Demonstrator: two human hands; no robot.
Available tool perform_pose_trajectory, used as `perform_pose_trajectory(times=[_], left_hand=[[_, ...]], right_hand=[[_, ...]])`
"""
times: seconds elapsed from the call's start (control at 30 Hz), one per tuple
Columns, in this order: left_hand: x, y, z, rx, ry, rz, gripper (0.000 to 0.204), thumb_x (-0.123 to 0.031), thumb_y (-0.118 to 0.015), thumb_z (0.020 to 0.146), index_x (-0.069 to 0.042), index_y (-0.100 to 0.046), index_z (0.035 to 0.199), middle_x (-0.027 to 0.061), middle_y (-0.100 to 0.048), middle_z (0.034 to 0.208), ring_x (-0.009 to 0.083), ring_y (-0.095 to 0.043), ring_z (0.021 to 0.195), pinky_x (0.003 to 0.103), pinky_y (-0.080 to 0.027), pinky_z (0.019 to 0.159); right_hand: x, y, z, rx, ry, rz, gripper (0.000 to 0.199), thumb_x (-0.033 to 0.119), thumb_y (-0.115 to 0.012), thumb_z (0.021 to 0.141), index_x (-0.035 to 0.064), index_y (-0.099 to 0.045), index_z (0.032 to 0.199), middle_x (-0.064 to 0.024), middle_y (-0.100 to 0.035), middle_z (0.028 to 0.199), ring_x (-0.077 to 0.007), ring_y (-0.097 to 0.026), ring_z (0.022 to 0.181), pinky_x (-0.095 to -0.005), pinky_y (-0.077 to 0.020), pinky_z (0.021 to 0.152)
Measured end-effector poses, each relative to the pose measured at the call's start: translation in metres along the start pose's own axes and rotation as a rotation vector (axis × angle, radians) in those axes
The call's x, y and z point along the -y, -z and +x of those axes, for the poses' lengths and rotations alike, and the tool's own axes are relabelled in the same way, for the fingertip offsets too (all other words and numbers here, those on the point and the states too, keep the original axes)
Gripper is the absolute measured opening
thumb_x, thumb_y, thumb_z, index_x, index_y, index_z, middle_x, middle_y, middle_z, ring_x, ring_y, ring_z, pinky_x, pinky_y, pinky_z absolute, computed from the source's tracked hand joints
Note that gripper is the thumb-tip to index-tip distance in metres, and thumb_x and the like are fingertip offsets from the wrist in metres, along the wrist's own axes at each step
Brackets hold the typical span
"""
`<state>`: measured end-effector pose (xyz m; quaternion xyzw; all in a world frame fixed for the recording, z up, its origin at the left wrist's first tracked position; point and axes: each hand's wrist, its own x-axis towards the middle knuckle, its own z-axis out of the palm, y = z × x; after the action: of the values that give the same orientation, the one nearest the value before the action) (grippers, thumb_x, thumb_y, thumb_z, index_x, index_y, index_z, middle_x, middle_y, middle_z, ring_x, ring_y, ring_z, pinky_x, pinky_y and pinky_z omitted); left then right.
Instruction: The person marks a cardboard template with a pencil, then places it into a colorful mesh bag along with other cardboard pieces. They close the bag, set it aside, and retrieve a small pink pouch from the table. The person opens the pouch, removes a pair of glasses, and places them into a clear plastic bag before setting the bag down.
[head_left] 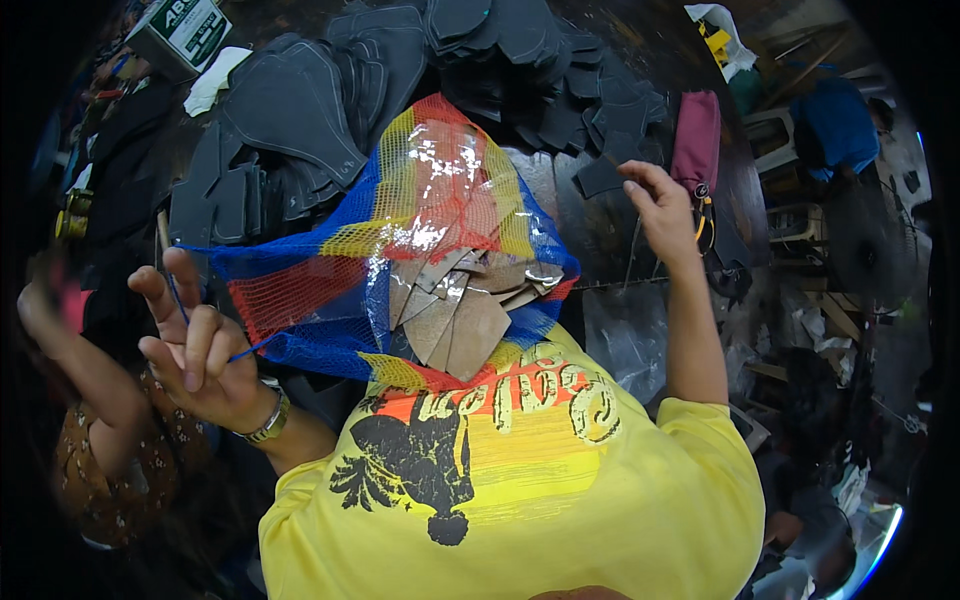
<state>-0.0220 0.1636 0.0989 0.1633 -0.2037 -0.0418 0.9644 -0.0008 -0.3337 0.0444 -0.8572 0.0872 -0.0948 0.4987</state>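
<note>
A blue, red and yellow mesh bag with clear plastic inside lies across the table's near edge, against my shirt. Through it show several flat, grey-brown cut pieces. Bent fingers of my left hand hold the bag's blue drawstring, pulling that side of the mesh out to the left. My right hand is raised on the bag's right, apart from it, near the dark cut pieces. Its thumb and fingers curve loosely with a gap between them, and nothing shows in them.
Stacked dark cut pieces with pale outlines cover the far table. A maroon pouch lies to the right. At the far left stands a green-and-white tin. Another person's arm is close on my left. Clear plastic lies at right.
</note>
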Motion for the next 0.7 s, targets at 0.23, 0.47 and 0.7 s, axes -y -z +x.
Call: perform_pose_trajectory(times=[0.23,0.47,0.7], left_hand=[[0.010,-0.002,0.003,0.002,0.006,0.017,0.062,-0.015,-0.068,0.100,-0.009,-0.037,0.153,0.0287,-0.022,0.166,0.0081,-0.058,0.062,0.019,-0.044,0.048],[0.018,-0.013,0.011,0.065,0.019,0.128,0.072,-0.018,-0.073,0.097,-0.010,-0.034,0.157,0.0270,-0.004,0.170,0.0094,-0.066,0.065,0.019,-0.047,0.051],[0.013,-0.029,0.028,0.170,0.017,0.148,0.078,-0.018,-0.075,0.096,-0.010,-0.029,0.159,0.0270,0.018,0.168,0.0111,-0.070,0.067,0.018,-0.050,0.050]], right_hand=[[-0.076,-0.020,0.003,-0.305,0.388,-0.575,0.035,-0.005,-0.064,0.089,0.0039,-0.068,0.122,-0.0166,-0.063,0.118,-0.0336,-0.062,0.112,-0.0381,-0.0495,0.097],[0.041,-0.011,-0.037,0.138,0.102,0.170,0.010,0.003,-0.071,0.091,-0.0006,-0.074,0.099,-0.0024,-0.073,0.093,-0.0087,-0.065,0.086,-0.0261,-0.0524,0.079],[0.073,-0.039,-0.073,0.707,0.515,-0.518,0.021,0.016,-0.074,0.089,0.0040,-0.070,0.105,-0.0124,-0.070,0.087,-0.0326,-0.069,0.086,-0.0415,-0.0549,0.073]])
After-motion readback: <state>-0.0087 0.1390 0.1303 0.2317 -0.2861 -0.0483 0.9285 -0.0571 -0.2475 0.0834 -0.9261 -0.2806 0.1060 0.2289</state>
